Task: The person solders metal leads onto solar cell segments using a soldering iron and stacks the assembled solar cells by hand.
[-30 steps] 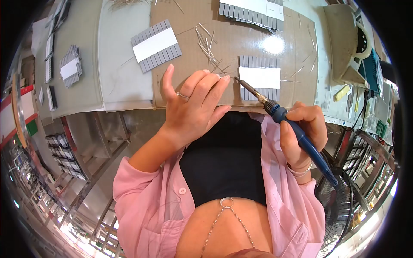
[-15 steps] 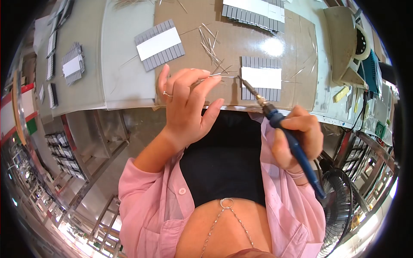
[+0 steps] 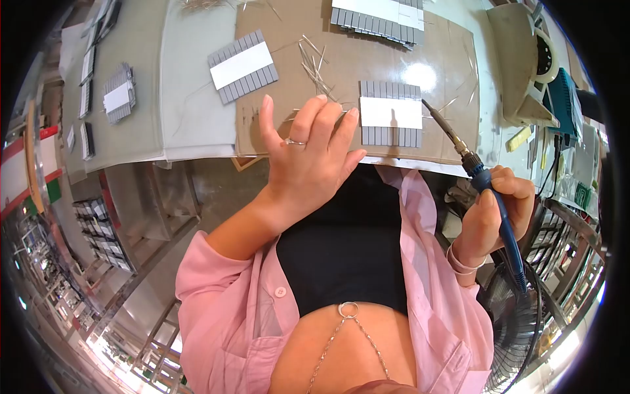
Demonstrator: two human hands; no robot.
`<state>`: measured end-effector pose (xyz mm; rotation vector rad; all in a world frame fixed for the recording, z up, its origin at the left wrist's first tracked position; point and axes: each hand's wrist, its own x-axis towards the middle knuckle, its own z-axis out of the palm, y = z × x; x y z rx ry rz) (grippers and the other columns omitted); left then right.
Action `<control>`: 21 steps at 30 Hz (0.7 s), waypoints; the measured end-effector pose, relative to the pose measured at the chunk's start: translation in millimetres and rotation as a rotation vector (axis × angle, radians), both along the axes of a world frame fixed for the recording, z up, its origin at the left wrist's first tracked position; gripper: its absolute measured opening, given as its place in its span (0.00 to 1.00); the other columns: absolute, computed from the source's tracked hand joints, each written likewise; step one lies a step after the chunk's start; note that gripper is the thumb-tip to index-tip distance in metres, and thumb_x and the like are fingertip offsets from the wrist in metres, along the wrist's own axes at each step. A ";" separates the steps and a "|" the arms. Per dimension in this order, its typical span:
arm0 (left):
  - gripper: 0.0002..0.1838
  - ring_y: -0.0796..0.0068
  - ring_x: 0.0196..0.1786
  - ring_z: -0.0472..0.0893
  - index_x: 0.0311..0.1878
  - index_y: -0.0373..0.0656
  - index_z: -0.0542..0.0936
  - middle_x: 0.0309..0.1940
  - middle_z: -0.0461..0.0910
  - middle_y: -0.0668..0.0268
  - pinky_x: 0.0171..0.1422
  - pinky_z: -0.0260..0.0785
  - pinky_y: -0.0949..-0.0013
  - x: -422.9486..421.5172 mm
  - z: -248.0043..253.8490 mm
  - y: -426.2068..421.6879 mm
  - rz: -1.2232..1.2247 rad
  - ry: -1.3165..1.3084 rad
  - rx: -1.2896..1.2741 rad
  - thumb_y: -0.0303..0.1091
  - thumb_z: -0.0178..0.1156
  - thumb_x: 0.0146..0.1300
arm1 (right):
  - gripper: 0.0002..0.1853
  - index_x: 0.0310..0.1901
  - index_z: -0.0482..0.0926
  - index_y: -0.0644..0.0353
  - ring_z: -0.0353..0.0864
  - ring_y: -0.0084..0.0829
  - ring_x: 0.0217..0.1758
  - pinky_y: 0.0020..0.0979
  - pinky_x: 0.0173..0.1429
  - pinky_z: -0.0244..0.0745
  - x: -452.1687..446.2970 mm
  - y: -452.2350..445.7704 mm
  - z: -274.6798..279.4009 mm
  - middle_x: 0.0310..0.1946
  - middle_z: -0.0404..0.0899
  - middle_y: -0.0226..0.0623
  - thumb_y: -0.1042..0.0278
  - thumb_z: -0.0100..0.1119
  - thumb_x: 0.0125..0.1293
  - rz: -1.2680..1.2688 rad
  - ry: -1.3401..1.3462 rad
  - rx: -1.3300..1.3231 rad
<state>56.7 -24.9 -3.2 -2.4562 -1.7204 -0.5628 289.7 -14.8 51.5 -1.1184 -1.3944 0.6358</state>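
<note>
A: What is in the right hand?
B: A soldering iron with a slim blue handle, a brass-coloured collar and a narrow dark metal tip. The fingers are closed around the handle, with the thumb against it.

A: Which way does it point?
B: Its long axis runs on a slant. The tip points away from the body and toward the person's left; the rear end points back toward the body and slightly right.

A: Where is the tip?
B: Just beside the right edge of a flat panel of grey slats with a white band across it, near the far right corner. I cannot tell whether they touch. The slats run away from the body, the band left to right.

A: And the left hand?
B: Palm down, left of that panel, by some thin silvery wires. Its little finger sticks out apart and the others sit closer together. I cannot tell whether they pinch a wire.

A: What else is near?
B: A second grey-slatted panel with a white band, farther left and turned at an angle. Both panels lie on a brown sheet on the pale counter.
</note>
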 end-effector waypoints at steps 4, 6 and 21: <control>0.22 0.65 0.61 0.68 0.54 0.53 0.81 0.55 0.71 0.68 0.73 0.37 0.39 -8.9 8.9 4.3 -0.009 -0.130 -0.066 0.41 0.67 0.54 | 0.11 0.35 0.69 0.64 0.61 0.22 0.24 0.25 0.31 0.55 12.7 -0.6 -0.2 0.22 0.65 0.32 0.70 0.61 0.57 -0.020 0.082 0.015; 0.20 0.64 0.60 0.69 0.52 0.52 0.82 0.55 0.72 0.67 0.73 0.39 0.41 -15.0 8.7 2.6 -0.007 -0.195 -0.070 0.38 0.67 0.54 | 0.11 0.34 0.69 0.63 0.61 0.21 0.22 0.24 0.28 0.55 14.8 1.9 0.4 0.20 0.66 0.31 0.68 0.61 0.56 -0.048 0.117 0.034; 0.18 0.69 0.53 0.72 0.46 0.51 0.83 0.46 0.75 0.72 0.67 0.50 0.47 -12.3 1.1 11.6 0.011 -0.146 0.124 0.31 0.68 0.48 | 0.11 0.34 0.70 0.64 0.60 0.20 0.23 0.21 0.27 0.53 26.9 2.7 -2.1 0.22 0.66 0.33 0.70 0.61 0.55 -0.101 0.260 -0.059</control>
